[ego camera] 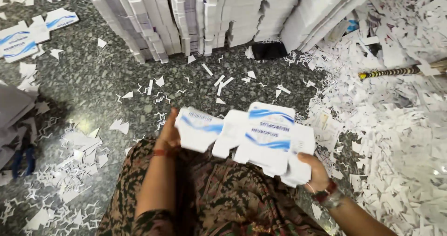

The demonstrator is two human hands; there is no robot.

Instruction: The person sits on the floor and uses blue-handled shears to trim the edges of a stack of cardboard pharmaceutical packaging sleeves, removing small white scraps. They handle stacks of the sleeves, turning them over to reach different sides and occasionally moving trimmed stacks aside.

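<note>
Above speckled floor (93, 91), flat carton stack (251, 136) between left hand (168, 134), right hand (313, 171).

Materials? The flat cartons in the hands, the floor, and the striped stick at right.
Cartons: thin paperboard, probably coated, going by the die-cut flaps and slight sheen. Floor: polished speckled stone, maybe granite; it reflects light. Stick: too small to tell.

Packaging workshop floor: tall stacks of flat die-cut cartons (209, 17) leaning along back, white paper trimmings (396, 124) piling over speckled stone floor (93, 87), person sitting among scraps.
</note>
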